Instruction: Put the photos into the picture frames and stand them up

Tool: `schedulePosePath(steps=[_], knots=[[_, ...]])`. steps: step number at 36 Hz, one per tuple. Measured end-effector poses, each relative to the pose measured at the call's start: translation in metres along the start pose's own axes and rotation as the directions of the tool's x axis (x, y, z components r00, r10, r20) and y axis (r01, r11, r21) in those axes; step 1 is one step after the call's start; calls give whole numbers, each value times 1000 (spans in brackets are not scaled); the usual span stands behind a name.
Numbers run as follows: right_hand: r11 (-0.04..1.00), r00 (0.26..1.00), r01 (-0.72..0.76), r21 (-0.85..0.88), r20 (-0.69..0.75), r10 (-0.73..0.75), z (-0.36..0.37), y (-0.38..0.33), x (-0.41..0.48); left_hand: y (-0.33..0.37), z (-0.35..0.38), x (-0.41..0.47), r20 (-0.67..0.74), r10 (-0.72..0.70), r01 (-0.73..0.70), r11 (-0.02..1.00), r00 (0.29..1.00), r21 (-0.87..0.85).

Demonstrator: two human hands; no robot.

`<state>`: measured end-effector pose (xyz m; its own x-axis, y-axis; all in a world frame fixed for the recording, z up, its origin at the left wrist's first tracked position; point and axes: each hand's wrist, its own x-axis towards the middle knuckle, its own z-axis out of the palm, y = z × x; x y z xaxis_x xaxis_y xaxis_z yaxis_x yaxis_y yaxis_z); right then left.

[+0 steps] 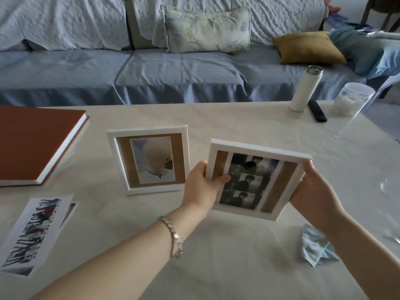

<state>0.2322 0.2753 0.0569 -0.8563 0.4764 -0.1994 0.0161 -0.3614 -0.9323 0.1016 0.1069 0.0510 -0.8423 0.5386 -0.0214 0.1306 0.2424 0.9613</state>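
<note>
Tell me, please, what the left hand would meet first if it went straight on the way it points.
The white frame that the left hand itself grips; beyond it, probably only table.

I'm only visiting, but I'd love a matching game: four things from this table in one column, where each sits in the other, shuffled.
Things: 1 pale-photo frame; 2 photo-strip frame; 3 brown book; 4 white bottle.
Places: A table, far right; B between left hand and right hand; C upright mid-table; D flat, left side.
Pairs: 1-C, 2-B, 3-D, 4-A.
</note>
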Motion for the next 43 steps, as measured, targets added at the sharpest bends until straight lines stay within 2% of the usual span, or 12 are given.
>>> schedulePosePath(steps=[6, 11, 18, 20, 23, 26, 28, 30, 32, 35, 38, 43], knots=[[996, 1000, -2, -92, 9, 2, 1, -3, 46, -12, 4, 18, 26, 15, -13, 998, 1000, -65], [984, 998, -53, -168, 12, 56, 3, 0, 75, -41, -4, 12, 101, -30, 28, 999, 994, 22], [984, 997, -72, -164, 7, 74, 1, 7, 97, -53, -12, 8, 137, -29, 16, 995, 990, 96], [984, 997, -76, -164, 11, 79, 3, 7, 102, -50, -15, 6, 99, -15, -6, 978, 995, 208], [984, 996, -83, -155, 9, 86, 8, 6, 110, -36, -28, 3, 0, 198, -175, 870, 980, 460], [982, 996, -81, -169, 17, 85, 10, 6, 114, -19, -44, 10, -44, 502, -382, 709, 864, 592], [981, 996, -80, -179, 24, 85, 10, 5, 114, -11, -55, 22, -115, 626, -386, 604, 771, 698], [979, 996, -79, -190, 30, 86, 9, 5, 114, -3, -66, 36, -147, 652, -296, 518, 744, 803], [974, 995, -75, -212, 46, 86, 9, 4, 114, 3, -76, 47, -113, 590, -212, 452, 799, 866], [977, 995, -77, -200, 50, 89, 11, 4, 114, 2, -85, 57, -74, 409, -140, 469, 910, 872], [977, 995, -81, -198, 33, 90, 13, 3, 116, -1, -88, 61, -28, 369, -172, 497, 929, 850], [965, 995, -103, -243, -36, 98, 15, 7, 112, -3, -91, 64, 46, 359, -222, 465, 932, 857]])
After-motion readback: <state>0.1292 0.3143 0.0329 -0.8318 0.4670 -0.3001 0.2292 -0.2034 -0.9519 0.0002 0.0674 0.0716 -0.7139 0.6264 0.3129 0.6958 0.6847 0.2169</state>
